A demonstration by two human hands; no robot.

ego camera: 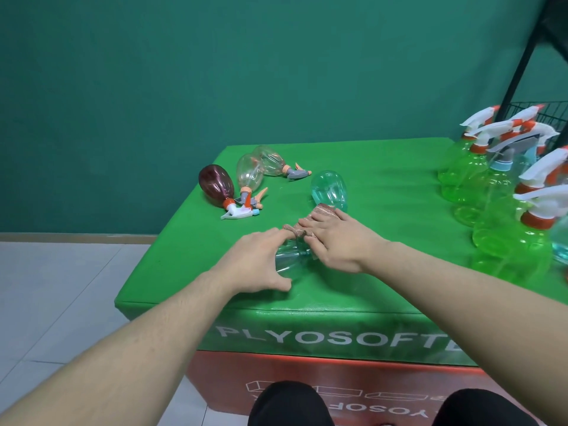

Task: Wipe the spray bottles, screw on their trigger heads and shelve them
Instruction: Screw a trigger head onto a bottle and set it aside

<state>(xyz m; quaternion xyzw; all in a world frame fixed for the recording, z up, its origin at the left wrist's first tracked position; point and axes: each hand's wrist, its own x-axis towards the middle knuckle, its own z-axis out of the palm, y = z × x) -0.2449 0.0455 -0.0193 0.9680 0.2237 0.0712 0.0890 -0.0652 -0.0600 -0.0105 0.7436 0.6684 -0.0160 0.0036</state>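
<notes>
A clear teal spray bottle (pixel 290 261) lies on its side on the green padded block (pixel 384 216). My left hand (pixel 256 259) grips its body, thumb curled underneath. My right hand (pixel 338 241) holds a brownish striped cloth (pixel 322 210) wrapped over the bottle's upper part. A second teal bottle (pixel 329 189) lies just beyond the cloth. Further left lie a dark red bottle (pixel 215 184) and two clear bottles (pixel 249 173) (pixel 270 159), each with a trigger head at its neck.
Several green and pale blue bottles with white and orange trigger heads (pixel 504 210) stand crowded at the block's right side. A black wire rack (pixel 541 115) rises behind them. The block's front edge is close to my knees; tiled floor (pixel 61 287) lies to the left.
</notes>
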